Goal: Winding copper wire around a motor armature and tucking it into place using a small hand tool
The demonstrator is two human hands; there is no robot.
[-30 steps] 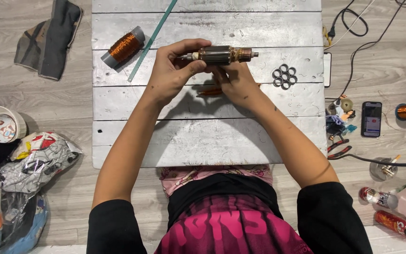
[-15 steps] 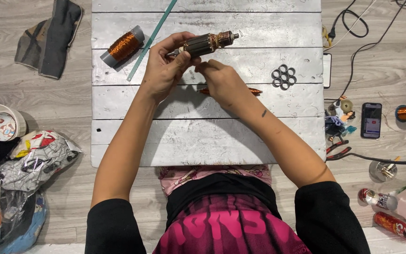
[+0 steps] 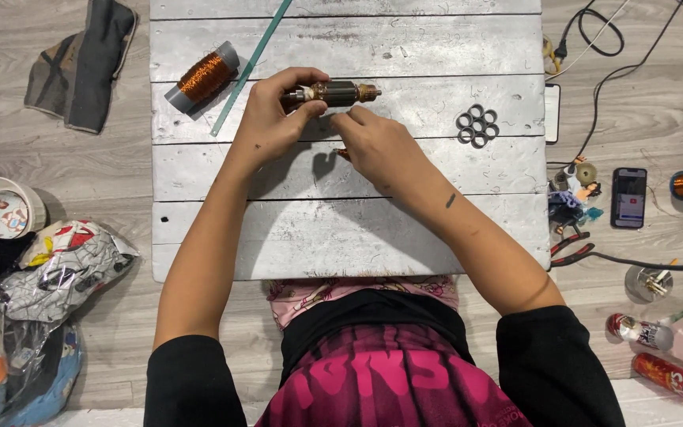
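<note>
A: Lowered a little since 0.5 s ago, the motor armature (image 3: 332,93) now lies level over the white plank board (image 3: 405,237), where before its shaft end tilted upward; the right hand (image 3: 377,146) has slid down beneath it.

B: How is it held?

A: The left hand (image 3: 270,119) is closed around the armature's left end, thumb under, fingers over; the right hand's fingertips sit just below the dark core, pinched close, touching it or a fine strand there; I cannot tell which.

B: Which step would you call this?

A: By my judgement, the winding or dressing of the coils; 1 spool of copper wire (image 3: 203,77) lies up-left on the board beside a long green strip (image 3: 250,63), and a small reddish thing shows under the right hand.

B: And the next move?

A: It likely calls for a steady left grip while the right fingers work in close; a slip could loosen what is already laid.

B: Anything else nearby?

A: A cluster of 7 metal rings (image 3: 477,126) to the right; a phone (image 3: 629,197) and red-handled pliers (image 3: 571,247) on the floor.
</note>
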